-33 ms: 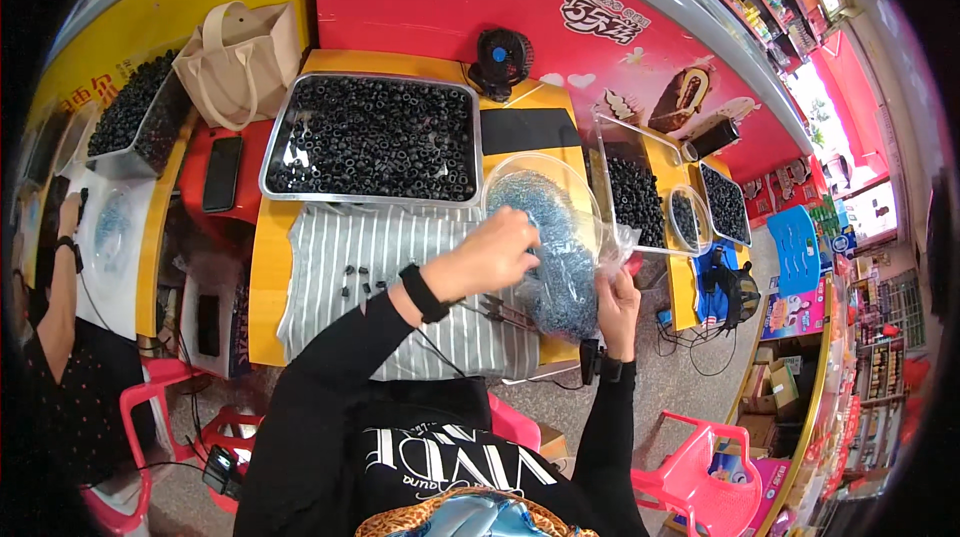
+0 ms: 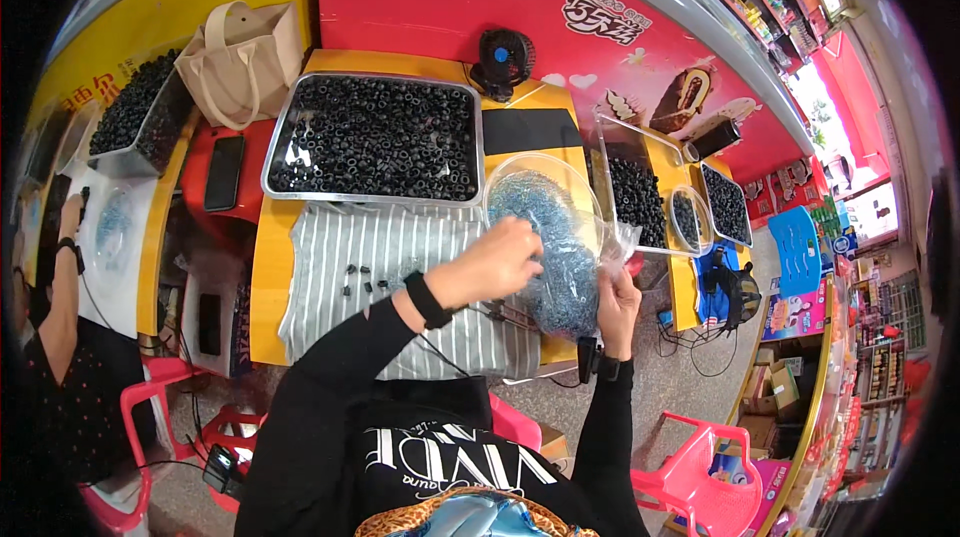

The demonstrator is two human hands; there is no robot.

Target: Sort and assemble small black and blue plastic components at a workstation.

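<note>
Clear plastic bag [image 2: 560, 237], filled with bluish wiry pieces, is held over the right end of the striped cloth [image 2: 380, 267] on the yellow table [image 2: 262, 277]. Its long axis runs from the near table edge away toward the metal tray [image 2: 372, 137], with the open mouth pointing away and up, and the bulging closed end nearest the person.

The left hand [image 2: 495, 262] is laid against the bag's left side, its fingers curled into the blue mass; whether something is pinched there cannot be told. The right hand [image 2: 618, 302] is closed on the bag's lower right edge, with crumpled film gathered between thumb and fingers.

Black rings fill the metal tray just beyond the bag's mouth. A clear box [image 2: 640, 199] of the same rings is seen just right of the bag, with a round tub [image 2: 690, 220] and a further tray [image 2: 728, 205] beside it. A few loose black rings [image 2: 362, 279] are scattered on the cloth, well left of the left hand. A small black fan [image 2: 505, 59] stands behind the tray, and a beige tote bag [image 2: 240, 62] to its left. Another person's arm [image 2: 62, 267] is seen at the far left.
</note>
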